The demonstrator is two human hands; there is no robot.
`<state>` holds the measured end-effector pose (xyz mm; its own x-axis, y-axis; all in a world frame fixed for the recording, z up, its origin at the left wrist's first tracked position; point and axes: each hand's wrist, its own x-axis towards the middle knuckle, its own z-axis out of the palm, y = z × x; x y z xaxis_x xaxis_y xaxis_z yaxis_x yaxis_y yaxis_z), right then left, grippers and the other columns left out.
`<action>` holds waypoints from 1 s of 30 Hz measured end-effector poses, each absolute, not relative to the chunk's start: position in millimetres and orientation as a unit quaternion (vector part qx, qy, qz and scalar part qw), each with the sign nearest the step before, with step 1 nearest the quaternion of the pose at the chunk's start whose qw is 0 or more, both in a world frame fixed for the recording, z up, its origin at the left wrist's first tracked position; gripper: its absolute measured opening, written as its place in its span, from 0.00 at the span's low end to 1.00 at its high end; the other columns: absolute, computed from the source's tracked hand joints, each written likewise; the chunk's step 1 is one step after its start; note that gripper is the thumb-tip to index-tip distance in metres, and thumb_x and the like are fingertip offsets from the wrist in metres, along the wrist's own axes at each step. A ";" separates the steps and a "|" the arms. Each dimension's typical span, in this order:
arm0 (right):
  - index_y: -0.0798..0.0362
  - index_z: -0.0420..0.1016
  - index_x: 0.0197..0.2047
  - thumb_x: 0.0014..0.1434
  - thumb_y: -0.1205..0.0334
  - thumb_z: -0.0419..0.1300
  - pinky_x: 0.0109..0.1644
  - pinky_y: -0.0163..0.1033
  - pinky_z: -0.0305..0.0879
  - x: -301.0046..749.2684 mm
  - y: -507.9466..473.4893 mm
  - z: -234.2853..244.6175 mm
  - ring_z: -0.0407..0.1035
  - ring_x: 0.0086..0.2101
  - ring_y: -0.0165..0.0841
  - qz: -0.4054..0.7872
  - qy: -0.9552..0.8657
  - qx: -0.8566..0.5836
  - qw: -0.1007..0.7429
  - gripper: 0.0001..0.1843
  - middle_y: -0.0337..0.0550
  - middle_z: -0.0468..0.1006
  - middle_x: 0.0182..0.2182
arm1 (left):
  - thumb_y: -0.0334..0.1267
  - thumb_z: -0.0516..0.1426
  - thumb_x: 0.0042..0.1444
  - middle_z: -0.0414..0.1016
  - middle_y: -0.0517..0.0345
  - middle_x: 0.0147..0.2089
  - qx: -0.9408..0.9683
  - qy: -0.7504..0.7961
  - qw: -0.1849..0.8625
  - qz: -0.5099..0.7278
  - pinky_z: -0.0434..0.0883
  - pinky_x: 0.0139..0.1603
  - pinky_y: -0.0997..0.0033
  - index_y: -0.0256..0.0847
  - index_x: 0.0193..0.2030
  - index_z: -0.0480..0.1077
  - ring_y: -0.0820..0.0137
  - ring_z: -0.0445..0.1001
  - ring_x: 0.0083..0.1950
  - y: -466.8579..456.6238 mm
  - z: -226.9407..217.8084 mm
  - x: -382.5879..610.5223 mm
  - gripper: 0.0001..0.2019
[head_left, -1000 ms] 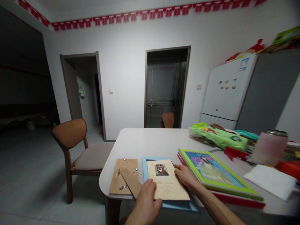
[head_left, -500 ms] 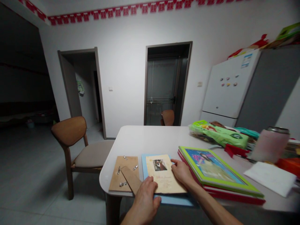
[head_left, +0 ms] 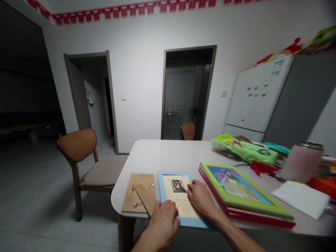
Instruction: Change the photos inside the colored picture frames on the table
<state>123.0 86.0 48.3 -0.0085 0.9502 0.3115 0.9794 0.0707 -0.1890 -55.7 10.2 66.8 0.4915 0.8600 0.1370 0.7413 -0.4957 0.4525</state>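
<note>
A light blue picture frame (head_left: pixel 161 187) lies face down at the near edge of the white table (head_left: pixel 168 154). A cream card with a small photo (head_left: pixel 177 191) sits inside it. My left hand (head_left: pixel 164 217) presses on the card's near left corner, fingers curled down. Flat on the card's right side rests my right hand (head_left: pixel 200 197), with fingers stretched out. A brown backing board with metal clips and a stand (head_left: pixel 139 196) lies just left of the frame.
A green frame on a red frame (head_left: pixel 241 190) is stacked to the right. Behind them lie a green packet (head_left: pixel 244 149), a pink jar (head_left: pixel 301 161) and white paper (head_left: pixel 301 197). A wooden chair (head_left: pixel 89 168) stands at the left, a white fridge (head_left: pixel 258 99) at the back right.
The card has dropped from lying skewed over the blue frame to sitting squarely inside it. Both hands moved in over the card and pressed it down.
</note>
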 end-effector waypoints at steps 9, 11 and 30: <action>0.54 0.70 0.39 0.54 0.65 0.45 0.41 0.36 0.51 121.3 73.6 46.0 0.62 0.36 0.34 -0.041 -0.778 -0.603 0.174 0.15 0.46 0.72 0.36 | 0.36 0.52 0.49 0.53 0.53 0.59 0.850 0.459 0.192 0.172 0.46 0.57 0.53 0.42 0.41 0.62 0.66 0.50 0.60 9.2 65.3 -54.9 0.11; 0.54 0.69 0.42 0.53 0.65 0.46 0.42 0.36 0.51 118.4 72.9 46.3 0.61 0.37 0.34 -0.033 -0.793 -0.586 0.163 0.15 0.47 0.72 0.37 | 0.37 0.54 0.48 0.52 0.52 0.60 0.854 0.458 0.185 0.165 0.43 0.58 0.51 0.42 0.42 0.62 0.65 0.48 0.60 9.4 62.0 -53.8 0.13; 0.51 0.67 0.45 0.39 0.59 0.58 0.43 0.41 0.53 -15.1 53.8 56.4 0.61 0.39 0.38 0.095 -0.817 -0.514 0.244 0.25 0.47 0.69 0.38 | 0.30 0.55 0.40 0.60 0.44 0.55 0.741 0.627 0.050 0.237 0.56 0.56 0.60 0.35 0.49 0.62 0.60 0.56 0.57 26.4 23.6 -185.4 0.24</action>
<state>-15.1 53.8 56.4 -0.3534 0.8857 0.3010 0.7930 0.4543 -0.4059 -185.4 26.4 23.6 0.1018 0.9521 0.2882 0.9050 -0.2089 0.3705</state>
